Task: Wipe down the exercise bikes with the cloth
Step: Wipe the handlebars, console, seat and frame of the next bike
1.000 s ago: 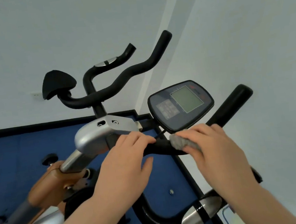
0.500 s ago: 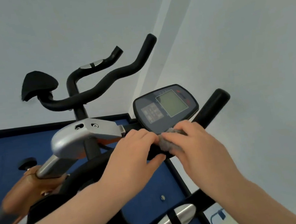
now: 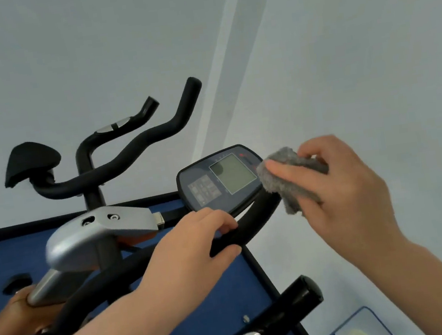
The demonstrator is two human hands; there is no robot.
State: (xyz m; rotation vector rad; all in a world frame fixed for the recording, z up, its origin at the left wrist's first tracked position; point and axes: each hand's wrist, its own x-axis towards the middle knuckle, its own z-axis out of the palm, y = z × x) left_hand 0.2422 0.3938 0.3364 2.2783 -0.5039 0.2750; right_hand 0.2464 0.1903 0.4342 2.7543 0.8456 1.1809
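Note:
The near exercise bike has a black curved handlebar (image 3: 250, 228) and a dark console (image 3: 216, 184) with a grey screen and keypad. My left hand (image 3: 193, 244) grips the handlebar just below the console. My right hand (image 3: 343, 187) holds a fuzzy grey cloth (image 3: 284, 184) bunched around the right end of the handlebar, touching the console's right edge. A second bike's black handlebars (image 3: 129, 159) and padded elbow rest (image 3: 30, 161) stand behind, by the wall.
A silver stem housing (image 3: 96, 234) sits left of the console, with an orange frame part (image 3: 11, 315) below it. Blue floor mat (image 3: 231, 301) with a black border lies underneath. White walls meet in a corner close to the right. Another black grip (image 3: 301, 294) juts up at the bottom.
My right hand has slid the cloth from the handlebar centre out to the right, up beside the console. The left hand keeps its grip on the bar. The view shifted.

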